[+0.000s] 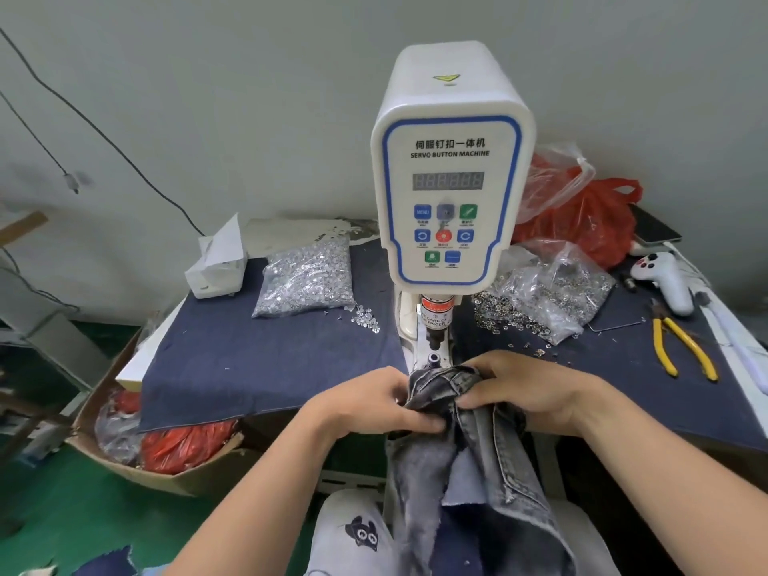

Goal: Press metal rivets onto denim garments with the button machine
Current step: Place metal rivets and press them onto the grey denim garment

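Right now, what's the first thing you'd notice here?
The tall white button machine stands in the middle with coloured buttons on its front. Just below it, the left hand and right hand grip grey denim. Shiny bags of rivets lie on the blue table.

Button machine (451, 168) at table (249, 359) centre. Left of it: rivet bag (305, 278), then a small box (218, 266). Right of it: eyelet bag (548, 295), pliers (681, 347) beyond, plastic bag (582, 218) behind. Before it: denim garment (469, 430), left hand (374, 405) and right hand (528, 388) on it.
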Motion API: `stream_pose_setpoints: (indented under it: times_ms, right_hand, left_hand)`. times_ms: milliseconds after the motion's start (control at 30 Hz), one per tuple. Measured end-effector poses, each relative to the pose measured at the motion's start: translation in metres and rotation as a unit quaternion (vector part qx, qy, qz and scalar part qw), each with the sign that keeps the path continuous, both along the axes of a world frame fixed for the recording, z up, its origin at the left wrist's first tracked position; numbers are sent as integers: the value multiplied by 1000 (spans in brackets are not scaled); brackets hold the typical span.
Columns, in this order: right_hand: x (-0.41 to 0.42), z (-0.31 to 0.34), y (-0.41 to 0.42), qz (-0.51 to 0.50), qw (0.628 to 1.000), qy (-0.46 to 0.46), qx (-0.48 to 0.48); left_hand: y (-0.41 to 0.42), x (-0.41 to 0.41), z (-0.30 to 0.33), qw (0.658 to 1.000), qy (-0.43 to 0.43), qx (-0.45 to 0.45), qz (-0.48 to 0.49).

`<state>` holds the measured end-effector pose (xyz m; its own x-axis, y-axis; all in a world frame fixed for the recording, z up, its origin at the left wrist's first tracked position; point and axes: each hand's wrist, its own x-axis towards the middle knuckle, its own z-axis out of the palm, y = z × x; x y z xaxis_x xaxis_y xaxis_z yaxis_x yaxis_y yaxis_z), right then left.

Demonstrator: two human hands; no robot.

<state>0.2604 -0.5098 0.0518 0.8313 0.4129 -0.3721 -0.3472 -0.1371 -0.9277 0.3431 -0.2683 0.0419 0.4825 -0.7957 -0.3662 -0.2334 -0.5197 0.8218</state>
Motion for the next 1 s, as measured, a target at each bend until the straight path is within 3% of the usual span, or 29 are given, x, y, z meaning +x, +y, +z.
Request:
stream_pose_setpoints:
  times_ms: [67,167,300,433,500,600,667,767,900,1000]
  right_hand:
    - [1,-2,1,14,1000,14,-4]
    - [7,6,-6,-2,995,-39,-96]
    - [13,13,-11,-21,982,-92,-163]
    - [19,11,-13,-13,957,-124,-263]
    - [27,6,-26,-129,931,-158,-302]
    - [41,-7,-49,-273,776,-225,-522]
    - [49,-17,-50,-261,722,-201,-608]
    - [54,-30,-45,-232,705,-172,-648]
    - [54,-38,-46,-226,676,-211,-669]
    - [56,-37,-45,-219,677,-208,-671]
  left_hand:
    - [-1,-1,-4,995,78,-65,20]
    - [5,-2,-13,967,191,-141,92]
    - [5,3,-19,942,266,-148,144]
    - [2,7,-14,946,242,-119,180]
    - [4,11,-10,952,206,-117,193]
    - [6,17,-4,959,157,-118,204]
    - [5,19,-2,965,123,-114,203]
    - [3,23,-6,968,98,-110,203]
    - [3,23,-17,965,102,-124,210]
    - [3,23,-26,961,101,-134,219]
